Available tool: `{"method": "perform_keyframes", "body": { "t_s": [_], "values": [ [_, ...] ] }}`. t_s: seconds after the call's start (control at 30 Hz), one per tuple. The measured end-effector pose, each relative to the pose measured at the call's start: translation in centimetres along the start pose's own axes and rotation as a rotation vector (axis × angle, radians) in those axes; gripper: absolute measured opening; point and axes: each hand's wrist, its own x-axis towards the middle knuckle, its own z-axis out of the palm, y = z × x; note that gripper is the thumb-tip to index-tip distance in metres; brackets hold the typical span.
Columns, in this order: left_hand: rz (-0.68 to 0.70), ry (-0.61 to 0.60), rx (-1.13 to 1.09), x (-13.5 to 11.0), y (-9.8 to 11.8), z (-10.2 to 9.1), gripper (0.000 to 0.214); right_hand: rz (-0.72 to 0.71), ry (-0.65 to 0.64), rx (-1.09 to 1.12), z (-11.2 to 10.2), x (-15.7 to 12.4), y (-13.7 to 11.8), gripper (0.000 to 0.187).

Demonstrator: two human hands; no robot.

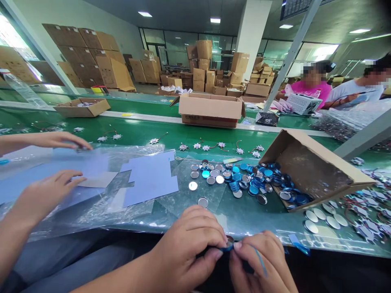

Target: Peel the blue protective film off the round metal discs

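Observation:
Between the thumb and fingers of my left hand [195, 240] is a small round metal cap [227, 243] with blue film around its side. The fingers of my right hand [259, 260] are pinched together at the cap's right edge, where the blue film shows. A thin blue strip [259, 259] lies across the right hand's fingers. On the bench ahead are many similar caps, some blue-coated [253, 189], others bare silver [203, 202]. Some spill from a tipped cardboard box [320, 167].
At left, a co-worker's hands [49, 191] work over blue-white sheets [152, 179] on clear plastic. Small star-shaped parts with wires [206, 148] lie along the green bench. An open carton [210, 108] stands behind. Bare discs [332, 221] and more wired parts [369, 228] lie at right.

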Motion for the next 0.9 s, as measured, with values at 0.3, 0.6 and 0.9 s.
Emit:
{"method": "perform_keyframes", "body": {
  "t_s": [0.3,0.6,0.9],
  "values": [
    [-0.042,-0.104,0.042,-0.2,0.0,0.0,0.018,0.062,0.002,-0.009,0.5,-0.5,-0.9,0.019],
    [-0.054,-0.094,0.071,0.0,0.3,0.2,0.016,0.047,0.005,-0.04,-0.1,-1.0,-0.7,0.017],
    [-0.019,-0.035,0.129,-0.8,0.5,0.4,0.018,0.071,0.055,-0.081,0.0,-1.1,-1.1,0.012]
  ]
}}
